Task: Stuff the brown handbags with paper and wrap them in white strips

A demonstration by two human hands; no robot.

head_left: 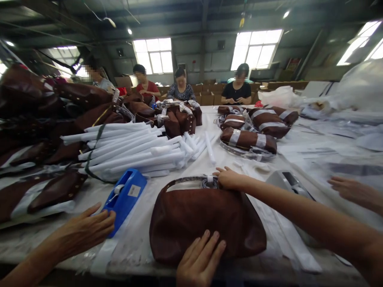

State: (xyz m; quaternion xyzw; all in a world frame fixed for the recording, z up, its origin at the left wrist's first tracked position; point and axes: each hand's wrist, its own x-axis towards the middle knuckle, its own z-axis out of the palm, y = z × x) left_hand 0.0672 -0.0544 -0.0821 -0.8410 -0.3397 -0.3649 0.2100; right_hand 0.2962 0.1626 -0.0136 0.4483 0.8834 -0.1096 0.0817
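Note:
A brown leather handbag lies in front of me on the white-covered table. My left hand rests flat on its lower front, fingers stretched out. At the bag's top edge, my right hand is curled beside the coiled strap and grips the bag there; its thumb is hidden. The strap is bound with a white wrap, and a handle runs along the top edge. Left of the bag stands a blue tape dispenser, with a co-worker's hand against its near end.
White wrapped rolls are heaped behind the dispenser. More brown bags lie beyond, some banded in white. A grey tape dispenser stands behind my right forearm. Another person's hand is at the right. Several people sit across the table.

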